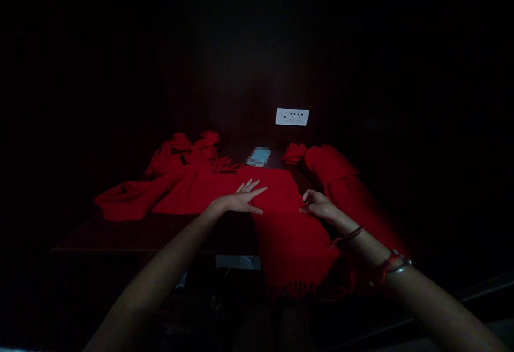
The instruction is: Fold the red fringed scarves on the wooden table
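A red fringed scarf lies across the dark table, one end hanging over the front edge with its tassels down. My left hand rests on it with fingers spread, palm down. At the scarf's right edge, my right hand has its fingers curled in and its thumb against the cloth, closed on that edge. From under my left hand, a flat red stretch of cloth runs leftward and ends in a loose fold; whether it is the same scarf I cannot tell.
Crumpled red cloth is heaped at the back left. A long red bundle lies along the right side. Behind the scarf is a pale blue, blurred item. A white socket plate is on the dark wall. The surroundings are very dark.
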`<state>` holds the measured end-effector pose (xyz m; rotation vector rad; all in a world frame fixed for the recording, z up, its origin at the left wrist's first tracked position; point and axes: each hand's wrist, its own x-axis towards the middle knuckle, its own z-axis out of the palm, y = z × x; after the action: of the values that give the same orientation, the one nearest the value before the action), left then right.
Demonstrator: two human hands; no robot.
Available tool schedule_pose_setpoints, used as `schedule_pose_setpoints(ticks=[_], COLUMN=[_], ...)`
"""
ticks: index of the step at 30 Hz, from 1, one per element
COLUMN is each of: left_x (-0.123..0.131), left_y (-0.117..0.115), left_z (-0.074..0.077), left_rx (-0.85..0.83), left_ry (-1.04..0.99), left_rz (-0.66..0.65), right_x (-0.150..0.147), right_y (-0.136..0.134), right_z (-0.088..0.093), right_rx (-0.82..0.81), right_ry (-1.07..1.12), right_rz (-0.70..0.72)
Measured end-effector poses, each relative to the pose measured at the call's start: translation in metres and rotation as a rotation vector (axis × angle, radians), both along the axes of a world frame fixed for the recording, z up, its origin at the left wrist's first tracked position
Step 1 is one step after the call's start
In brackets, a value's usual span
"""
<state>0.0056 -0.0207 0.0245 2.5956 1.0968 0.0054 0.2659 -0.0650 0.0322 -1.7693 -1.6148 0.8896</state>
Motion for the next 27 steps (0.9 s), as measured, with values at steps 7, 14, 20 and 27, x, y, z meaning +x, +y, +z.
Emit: schedule_pose_setpoints(ticks=[7, 14, 20, 27], left_x=[0.013, 0.012, 0.008, 0.014], left_y=[-0.009, -0.008, -0.007, 0.016], left_z=[-0.002, -0.014, -0.006, -0.002], left_rx=[0.149, 0.131, 0.122, 0.257], left_ry=[-0.035, 0.054, 0.013, -0.040], left_rz=[-0.076, -0.012, 0.033, 0.356], right_x=[-0.013, -0.025, -0.022, -0.055], right_y=[0.006, -0.005, 0.008, 0.048], right_z=[0.024, -0.013, 0.016, 0.006], right_rx=[0.262, 0.078, -0.123, 0.190], right_ry=[-0.584, -0.766, -0.786, -0.781], right_rz=[0.294, 0.428, 0.401, 0.388])
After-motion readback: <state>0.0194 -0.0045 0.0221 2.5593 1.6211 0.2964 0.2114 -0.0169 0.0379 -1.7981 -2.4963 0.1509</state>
